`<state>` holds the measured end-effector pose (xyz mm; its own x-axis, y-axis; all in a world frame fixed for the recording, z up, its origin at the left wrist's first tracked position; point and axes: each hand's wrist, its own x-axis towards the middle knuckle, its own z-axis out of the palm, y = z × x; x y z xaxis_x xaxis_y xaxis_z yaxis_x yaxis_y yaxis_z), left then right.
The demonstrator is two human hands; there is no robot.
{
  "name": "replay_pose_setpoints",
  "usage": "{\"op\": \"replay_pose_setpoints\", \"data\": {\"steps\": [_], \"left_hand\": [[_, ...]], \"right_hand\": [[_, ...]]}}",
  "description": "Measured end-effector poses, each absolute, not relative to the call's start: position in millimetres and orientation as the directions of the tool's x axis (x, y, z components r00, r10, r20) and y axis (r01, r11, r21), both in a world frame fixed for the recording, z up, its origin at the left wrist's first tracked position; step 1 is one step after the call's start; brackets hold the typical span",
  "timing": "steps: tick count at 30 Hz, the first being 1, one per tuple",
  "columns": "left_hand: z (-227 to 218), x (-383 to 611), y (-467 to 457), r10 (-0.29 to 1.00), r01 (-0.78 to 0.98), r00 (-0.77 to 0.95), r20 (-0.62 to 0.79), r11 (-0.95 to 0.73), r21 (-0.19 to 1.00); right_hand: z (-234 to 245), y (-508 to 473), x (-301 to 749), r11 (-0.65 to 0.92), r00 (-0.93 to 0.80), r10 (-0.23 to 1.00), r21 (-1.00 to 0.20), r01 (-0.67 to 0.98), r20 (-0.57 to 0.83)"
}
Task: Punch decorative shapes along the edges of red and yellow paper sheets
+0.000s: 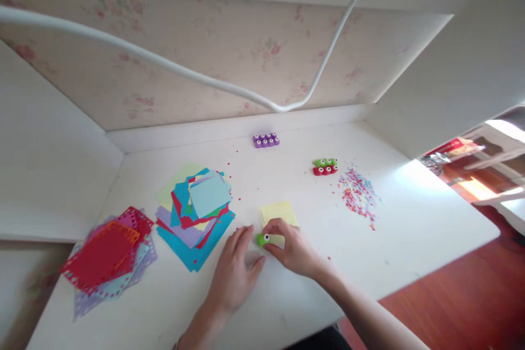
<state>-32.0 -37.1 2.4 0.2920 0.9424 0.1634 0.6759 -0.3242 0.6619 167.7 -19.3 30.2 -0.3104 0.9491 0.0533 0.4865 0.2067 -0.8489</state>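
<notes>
Between thumb and index finger, my right hand (293, 246) pinches a small green craft punch (260, 239) with a white round top bearing a dark mark. It is at the near left side of a pale yellow paper (279, 210), partly covered by that hand. My left hand (235, 268) rests just left of the punch, thumb and fingers apart, with nothing in it.
Left lie stacked coloured sheets (211, 194) and hole-edged punched sheets (102, 257). Behind stand purple punches (266, 141); to the right, green and red punches (325, 169) beside scattered confetti (359, 194). A white cable (205, 80) hangs across the back.
</notes>
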Motion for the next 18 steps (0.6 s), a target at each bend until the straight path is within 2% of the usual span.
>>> {"op": "replay_pose_setpoints", "data": {"steps": [5,7,9,12,15,18], "left_hand": [[-8,-30,-33,0.88,0.678,0.426,0.212,-0.465,0.57],[-10,-29,-32,0.87,0.69,0.437,0.227,-0.486,0.536],[-10,-28,-31,0.867,0.701,0.429,0.252,-0.496,0.513],[-10,-26,-32,0.857,0.699,0.424,0.294,-0.516,0.495],[-9,-25,-32,0.857,0.7,0.429,0.287,-0.516,0.493],[-6,-26,-32,0.867,0.688,0.415,0.276,-0.497,0.529]], "right_hand": [[31,-36,161,0.279,-0.333,0.938,-0.776,0.565,0.095],[33,-37,167,0.274,-0.267,0.955,-0.737,0.618,0.132],[31,-36,177,0.169,-0.094,0.985,-0.672,0.721,0.146],[25,-28,196,-0.089,0.157,0.982,-0.483,0.871,0.102],[17,-18,212,-0.14,0.157,0.987,-0.347,0.927,0.021],[11,-11,220,-0.1,0.108,0.994,-0.396,0.913,-0.001]]}}
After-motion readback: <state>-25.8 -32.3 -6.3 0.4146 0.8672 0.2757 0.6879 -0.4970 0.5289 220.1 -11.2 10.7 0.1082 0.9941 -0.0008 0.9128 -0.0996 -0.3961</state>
